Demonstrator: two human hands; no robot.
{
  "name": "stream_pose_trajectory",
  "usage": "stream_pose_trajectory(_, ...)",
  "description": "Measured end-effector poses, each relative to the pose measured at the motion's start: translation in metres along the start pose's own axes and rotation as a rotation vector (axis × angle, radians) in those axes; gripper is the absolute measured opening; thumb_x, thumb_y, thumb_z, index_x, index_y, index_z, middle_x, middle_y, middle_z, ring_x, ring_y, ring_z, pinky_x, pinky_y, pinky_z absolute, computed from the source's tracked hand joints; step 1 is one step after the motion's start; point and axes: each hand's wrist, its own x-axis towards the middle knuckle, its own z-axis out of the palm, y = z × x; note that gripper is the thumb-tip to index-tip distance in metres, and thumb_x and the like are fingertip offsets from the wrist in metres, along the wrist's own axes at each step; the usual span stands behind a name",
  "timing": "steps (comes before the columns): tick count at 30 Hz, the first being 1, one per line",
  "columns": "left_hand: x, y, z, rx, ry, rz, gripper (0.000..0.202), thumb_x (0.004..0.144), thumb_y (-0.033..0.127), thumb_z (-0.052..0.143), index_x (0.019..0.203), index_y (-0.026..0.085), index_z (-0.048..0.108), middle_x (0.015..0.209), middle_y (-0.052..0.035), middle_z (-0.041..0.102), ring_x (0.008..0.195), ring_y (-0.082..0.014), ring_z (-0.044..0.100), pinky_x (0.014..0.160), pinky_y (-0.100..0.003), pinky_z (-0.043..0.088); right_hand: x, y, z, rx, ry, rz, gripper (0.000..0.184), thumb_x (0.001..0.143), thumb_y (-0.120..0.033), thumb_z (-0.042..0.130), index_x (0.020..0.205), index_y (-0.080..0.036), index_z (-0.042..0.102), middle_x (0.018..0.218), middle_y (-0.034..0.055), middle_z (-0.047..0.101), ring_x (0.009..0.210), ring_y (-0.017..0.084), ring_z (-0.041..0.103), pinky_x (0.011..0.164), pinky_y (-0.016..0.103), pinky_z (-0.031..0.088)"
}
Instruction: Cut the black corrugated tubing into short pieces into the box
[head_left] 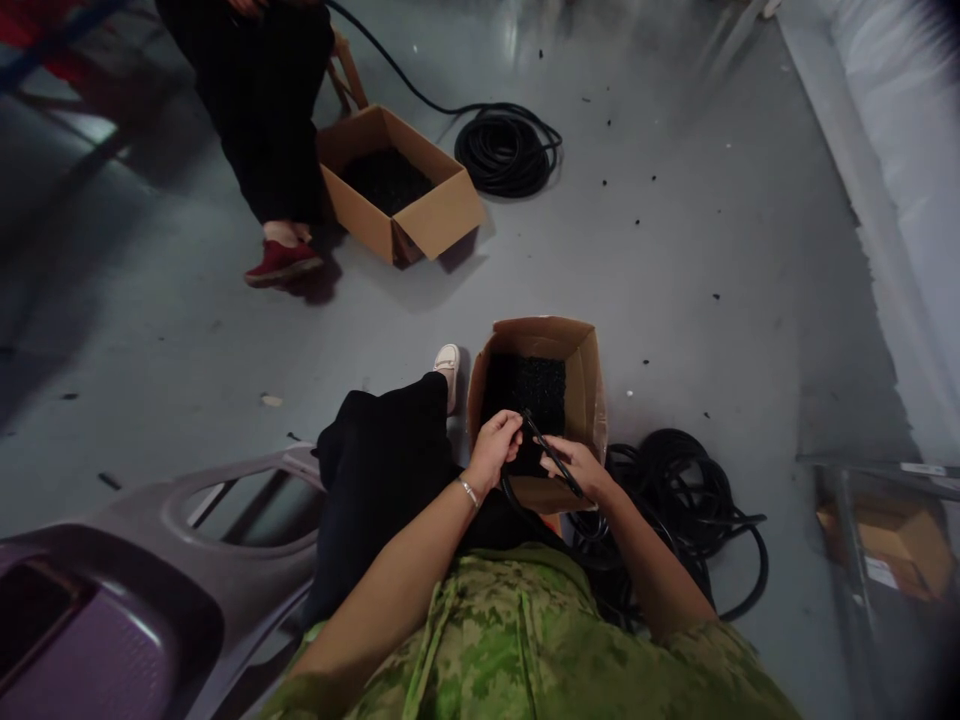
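Above an open cardboard box (pixel 585 375) filled with small black pieces (pixel 536 378), both of my hands are close together. My left hand (pixel 496 445) is closed, its fingertips pinched on a black hose (pixel 513 495) that bends down from beneath it toward my lap. In my right hand (pixel 577 465) lies a slim, dark hand tool (pixel 553 455), slanting up to the left, with its tip by my left fingertips. Its exact kind is too dark to make out. A loose tangle of black hose (pixel 686 490) lies on the floor beside my right arm.
Ahead on the left, a seated person (pixel 255 110) is beside another cardboard box (pixel 360 225) of black pieces and a neat hose coil (pixel 506 150). A grey-purple plastic chair (pixel 150 560) stands at my left. At right is a clear bin (pixel 847 560). Black scraps dot the floor.
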Motion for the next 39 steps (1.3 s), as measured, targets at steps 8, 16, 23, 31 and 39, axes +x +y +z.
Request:
stream_pose_trajectory(8,0.002,-0.002,0.000,-0.002,0.001,-0.008,0.031,0.070,0.044,0.068,0.078,0.018,0.055,0.052,0.0070,0.047,0.037,-0.0024,0.029,0.037,-0.016,0.014,0.002,0.010,-0.002,-0.026,0.009,-0.068,0.051,0.082,-0.040,0.062,0.126,-0.015,0.062,0.082,0.0014,0.060,0.066,0.012,0.051,0.062,0.024,0.044)
stream_pose_trajectory(16,0.000,0.001,0.000,0.017,0.004,-0.023,0.030,0.070,0.044,0.068,0.079,0.018,0.056,0.052,0.0071,0.046,0.037,-0.0025,0.028,0.038,-0.016,0.013,0.000,0.013,-0.006,-0.286,0.090,-0.179,0.041,0.087,-0.040,0.059,0.120,-0.018,0.067,0.084,0.0009,0.066,0.071,0.014,0.059,0.066,0.023,0.047)
stream_pose_trajectory(23,0.002,0.000,0.001,0.031,0.032,-0.043,0.028,0.070,0.043,0.068,0.074,0.018,0.055,0.051,0.0074,0.043,0.036,-0.0023,0.027,0.037,-0.017,0.012,-0.001,0.020,-0.003,-0.461,0.170,-0.264,0.032,0.087,-0.034,0.057,0.107,-0.016,0.072,0.075,0.0008,0.067,0.064,0.013,0.059,0.062,0.021,0.046)
stream_pose_trajectory(31,0.006,-0.004,0.000,0.052,0.043,-0.086,0.025,0.074,0.039,0.066,0.071,0.018,0.054,0.049,0.0073,0.044,0.035,-0.0020,0.027,0.037,-0.017,0.012,-0.007,0.022,0.009,-0.556,0.267,-0.271,0.030,0.084,-0.030,0.057,0.104,-0.015,0.074,0.065,0.0017,0.066,0.056,0.012,0.056,0.058,0.020,0.044)
stream_pose_trajectory(39,0.010,-0.014,-0.006,0.069,0.095,-0.043,0.027,0.075,0.038,0.069,0.073,0.017,0.053,0.059,0.0042,0.054,0.035,-0.0034,0.039,0.036,-0.018,0.025,-0.005,0.024,0.020,-0.517,0.290,-0.164,0.033,0.085,-0.035,0.056,0.110,-0.020,0.072,0.077,0.0051,0.072,0.064,0.018,0.064,0.062,0.024,0.047)
